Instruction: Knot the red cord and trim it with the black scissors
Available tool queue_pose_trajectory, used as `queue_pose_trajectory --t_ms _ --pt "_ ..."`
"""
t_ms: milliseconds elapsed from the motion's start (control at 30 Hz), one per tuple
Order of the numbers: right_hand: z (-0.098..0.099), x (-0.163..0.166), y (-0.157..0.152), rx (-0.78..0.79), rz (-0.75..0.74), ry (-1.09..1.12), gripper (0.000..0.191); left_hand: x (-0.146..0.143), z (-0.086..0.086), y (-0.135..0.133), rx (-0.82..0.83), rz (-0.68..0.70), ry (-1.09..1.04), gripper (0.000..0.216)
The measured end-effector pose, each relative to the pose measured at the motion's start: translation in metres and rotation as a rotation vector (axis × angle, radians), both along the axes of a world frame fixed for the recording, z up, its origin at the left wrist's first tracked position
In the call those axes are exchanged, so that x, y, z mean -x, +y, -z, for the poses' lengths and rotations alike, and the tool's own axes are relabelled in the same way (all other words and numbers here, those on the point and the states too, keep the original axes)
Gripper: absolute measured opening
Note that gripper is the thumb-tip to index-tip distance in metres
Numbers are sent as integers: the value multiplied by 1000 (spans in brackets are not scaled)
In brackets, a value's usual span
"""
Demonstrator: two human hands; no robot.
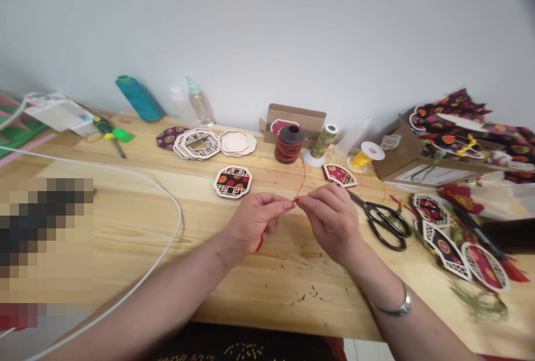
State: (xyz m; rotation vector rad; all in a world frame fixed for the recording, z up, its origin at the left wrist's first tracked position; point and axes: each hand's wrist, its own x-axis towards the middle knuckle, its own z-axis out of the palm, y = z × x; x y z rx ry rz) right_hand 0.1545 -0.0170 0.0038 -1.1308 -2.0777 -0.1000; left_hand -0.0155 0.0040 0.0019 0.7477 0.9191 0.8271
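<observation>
My left hand (pixel 261 219) and my right hand (pixel 332 219) meet fingertip to fingertip over the middle of the table. Both pinch a thin red cord (pixel 301 178), which runs up toward a dark spool wound with red cord (pixel 289 145). A bit of red shows below my left palm. Just left of my left hand lies an octagonal patterned piece with a pale lattice frame (pixel 233 182). Behind my right hand is a fan-shaped patterned piece (pixel 339 175). Black-handled scissors (pixel 387 224) rest to the right, their blades partly hidden by that hand.
A yellow thread spool (pixel 368 156) and a green thread cone (pixel 324 141) stand at the back. Pale lattice frames (pixel 199 144) lie at back left. A cardboard box (pixel 418 152) with patterned fabric sits at right. A white cable (pixel 180 213) curves across the left side.
</observation>
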Motion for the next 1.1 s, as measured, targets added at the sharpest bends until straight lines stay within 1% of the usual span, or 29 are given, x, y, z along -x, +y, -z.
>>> queue_pose_trajectory --t_ms 100,333,467,667,867,1000,1100 --pt "0 0 0 -18 -8 -28 20 0 0 0 -19 -8 34 18" --pt "1 0 2 9 -21 15 18 0 -1 -1 -50 -6 67 16" --pt "-1 0 2 6 -20 -24 20 0 0 -1 -79 -8 106 16" --pt "-4 1 3 -45 -27 -88 23 -1 -4 -2 -214 -61 221 10" --pt "-4 1 2 -41 -24 -126 19 -1 -4 -4 -382 -68 395 14" --pt "-4 1 2 -18 -29 -133 19 -1 -4 -7 -438 -84 472 14" --pt "-3 0 2 -14 -26 -137 20 -1 -4 -7 -450 -90 483 14"
